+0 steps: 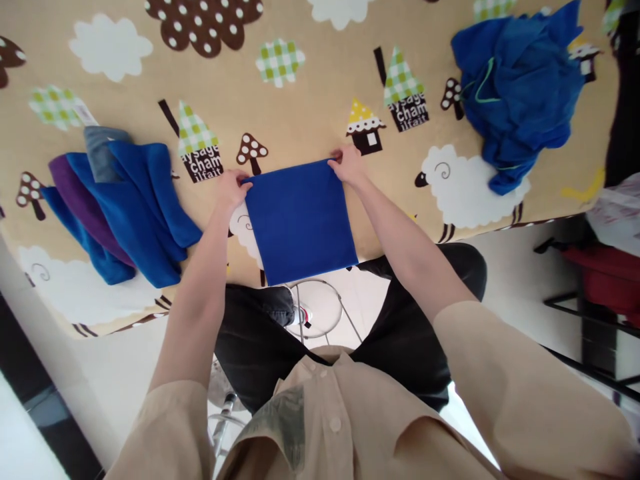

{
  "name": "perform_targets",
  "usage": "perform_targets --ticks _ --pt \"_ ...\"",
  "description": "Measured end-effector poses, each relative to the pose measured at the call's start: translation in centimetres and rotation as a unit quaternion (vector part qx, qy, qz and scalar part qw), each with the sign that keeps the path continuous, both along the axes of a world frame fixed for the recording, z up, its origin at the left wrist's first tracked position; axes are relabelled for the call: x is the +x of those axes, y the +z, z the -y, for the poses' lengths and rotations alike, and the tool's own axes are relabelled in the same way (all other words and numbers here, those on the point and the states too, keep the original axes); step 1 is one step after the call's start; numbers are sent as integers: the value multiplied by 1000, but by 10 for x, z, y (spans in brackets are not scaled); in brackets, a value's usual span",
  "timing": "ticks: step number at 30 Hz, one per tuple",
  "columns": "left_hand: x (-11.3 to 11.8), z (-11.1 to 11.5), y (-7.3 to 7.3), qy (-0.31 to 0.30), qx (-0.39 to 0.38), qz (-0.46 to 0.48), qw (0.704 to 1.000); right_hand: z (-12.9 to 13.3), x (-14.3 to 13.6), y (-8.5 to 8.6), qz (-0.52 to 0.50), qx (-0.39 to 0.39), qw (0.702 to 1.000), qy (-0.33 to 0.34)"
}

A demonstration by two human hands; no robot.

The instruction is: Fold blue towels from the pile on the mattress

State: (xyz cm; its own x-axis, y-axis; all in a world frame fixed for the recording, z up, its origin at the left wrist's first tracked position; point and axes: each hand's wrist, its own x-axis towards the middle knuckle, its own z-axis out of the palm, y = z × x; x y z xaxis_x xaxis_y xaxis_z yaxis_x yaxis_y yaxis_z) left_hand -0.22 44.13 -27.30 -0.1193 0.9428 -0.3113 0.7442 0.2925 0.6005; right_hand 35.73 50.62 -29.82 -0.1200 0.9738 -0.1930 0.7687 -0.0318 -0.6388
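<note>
A flat blue cloth (303, 223), roughly square, lies at the near edge of the table, its lower edge reaching the table's rim. At its far left corner, my left hand (234, 189) pinches the fabric between thumb and fingers. The far right corner is gripped the same way by my right hand (349, 165). Both forearms reach in from below, on either side of the cloth.
Left of me sits a heap of blue cloths (135, 200) with a purple cloth (90, 200) and a grey-blue one (103, 150). A crumpled pile of blue cloth (525, 93) lies at the right. The patterned tablecloth (310, 127) covers the table; a red item (605, 280) is beyond its right edge.
</note>
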Motion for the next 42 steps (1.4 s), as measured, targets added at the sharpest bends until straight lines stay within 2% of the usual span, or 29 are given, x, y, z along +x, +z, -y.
perform_targets --ticks 3,6,10,13,14,16,18,20,22,24,26,28,30,32,34,36,37,39,42 --pt "-6 -7 3 -15 -55 -25 998 -7 5 -3 13 -32 999 40" --pt "-10 -15 10 -12 -51 -32 998 -18 11 2 30 -28 997 69" --pt "4 -17 27 30 25 -21 999 -21 -6 25 85 23 995 47" --pt "34 -4 36 15 106 -33 994 0 -39 40 135 87 986 39" --pt "45 2 35 -11 124 -38 991 11 -49 41 138 109 982 62" --pt "60 15 28 -83 136 -34 987 31 -60 39 120 126 972 157" --pt "65 26 16 -136 120 -16 983 43 -57 32 90 107 956 258" --pt "59 31 5 -138 102 -5 985 43 -43 25 70 82 950 293" --pt "51 30 -1 -115 90 -1 989 33 -26 22 60 78 960 263" --pt "48 26 0 -96 83 2 992 19 -17 22 45 81 970 225" --pt "53 25 6 -77 78 4 994 12 -20 25 27 67 980 188" --pt "69 32 12 -59 75 11 995 18 -32 31 30 57 987 144" --pt "92 49 17 -57 70 23 996 41 -49 38 53 74 989 113" --pt "118 78 17 -66 61 34 995 79 -66 43 66 87 988 112" --pt "142 116 14 -69 50 38 996 127 -75 44 51 59 988 132" --pt "155 158 11 -70 45 34 996 176 -73 41 34 27 985 166" --pt "157 179 10 -71 45 22 996 197 -67 39 30 9 985 171" --pt "152 219 10 -62 46 -5 997 232 -45 36 25 -1 990 142" --pt "128 267 16 -24 34 -36 998 265 0 41 22 -14 997 70"
